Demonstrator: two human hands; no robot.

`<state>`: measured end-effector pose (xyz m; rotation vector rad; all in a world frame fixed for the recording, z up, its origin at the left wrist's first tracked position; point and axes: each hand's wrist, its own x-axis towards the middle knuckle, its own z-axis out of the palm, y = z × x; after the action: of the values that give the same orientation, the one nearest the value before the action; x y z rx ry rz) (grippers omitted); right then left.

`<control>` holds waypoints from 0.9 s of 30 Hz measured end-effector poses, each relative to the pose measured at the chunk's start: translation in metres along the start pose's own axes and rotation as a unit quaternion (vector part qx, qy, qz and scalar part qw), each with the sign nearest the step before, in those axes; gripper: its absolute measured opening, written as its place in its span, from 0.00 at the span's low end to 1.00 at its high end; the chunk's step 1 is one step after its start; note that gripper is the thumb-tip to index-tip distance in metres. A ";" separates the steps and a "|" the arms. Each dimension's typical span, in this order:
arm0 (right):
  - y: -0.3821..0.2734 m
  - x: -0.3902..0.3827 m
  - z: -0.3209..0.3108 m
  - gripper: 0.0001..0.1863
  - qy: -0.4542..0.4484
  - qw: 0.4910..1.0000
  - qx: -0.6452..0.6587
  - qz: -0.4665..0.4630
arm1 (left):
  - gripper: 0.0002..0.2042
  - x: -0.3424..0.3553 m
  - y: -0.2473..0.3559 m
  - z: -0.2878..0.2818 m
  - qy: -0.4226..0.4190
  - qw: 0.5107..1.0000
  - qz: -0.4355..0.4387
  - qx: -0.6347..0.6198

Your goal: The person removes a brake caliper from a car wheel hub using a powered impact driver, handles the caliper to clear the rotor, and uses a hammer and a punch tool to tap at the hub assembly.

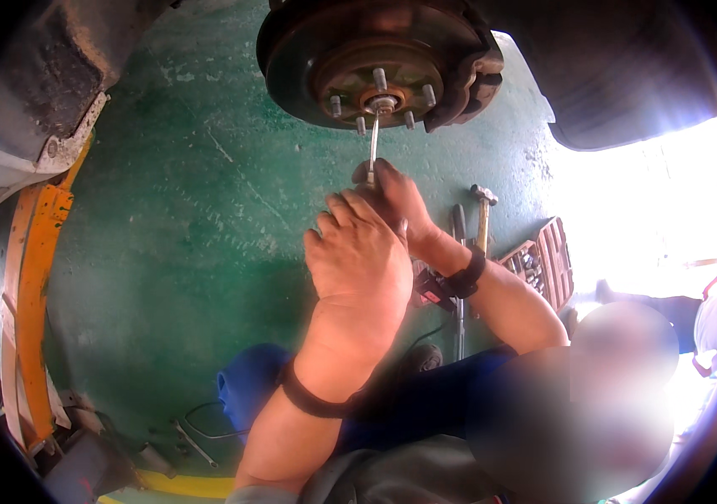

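1. The right hand (pixel 407 203) has its fingers closed around the handle end of a tool (pixel 374 144); the thumb side sits at the root of the shaft, and most of the fingertips are hidden.
2. The left hand (pixel 358 260) lies over the right at 7 o'clock, back upward, fingers bent and close together. Its fingertips are out of sight, so I cannot tell what they pinch.
3. The tool's slim, pale shaft comes out of the grip and points to 12 o'clock, its long axis almost on the 12-to-6 line. The handle is mostly covered by the hands.
4. The shaft's far end is at the centre of the hub (pixel 383 103); whether it is inside or just against it cannot be told.
5. Five studs ring that centre, and the brake disc (pixel 291 71) spreads behind them, with the caliper (pixel 478 91) at 1 o'clock.
6. Each wrist wears a dark band (pixel 466 273).
7. Farther out, on the green floor (pixel 165 252), a hammer (pixel 483 220) lies at 3 o'clock, a brown case (pixel 556 260) between 3 and 4, a long bar (pixel 460 323) between 4 and 5.
8. At 7 o'clock are a blue container (pixel 247 380) and a wrench (pixel 195 441); between 8 and 9 stands an orange post (pixel 35 294).
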<state>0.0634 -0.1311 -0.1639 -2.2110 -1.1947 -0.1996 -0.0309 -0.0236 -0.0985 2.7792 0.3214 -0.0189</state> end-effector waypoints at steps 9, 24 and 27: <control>0.020 -0.026 0.034 0.12 -0.026 0.927 0.311 0.209 | 0.30 0.012 0.002 0.002 0.006 0.997 -0.006 -0.080; 0.027 -0.030 0.027 0.11 0.011 0.728 0.633 0.265 | 0.30 0.019 0.008 0.015 0.029 0.986 0.010 -0.167; 0.020 -0.025 0.006 0.11 -0.028 0.921 0.338 0.189 | 0.33 0.017 0.008 0.024 0.000 0.988 0.008 -0.157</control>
<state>0.0641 -0.1530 -0.1877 -1.7721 -0.6864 0.3865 -0.0116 -0.0355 -0.1195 2.4694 0.2760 0.0319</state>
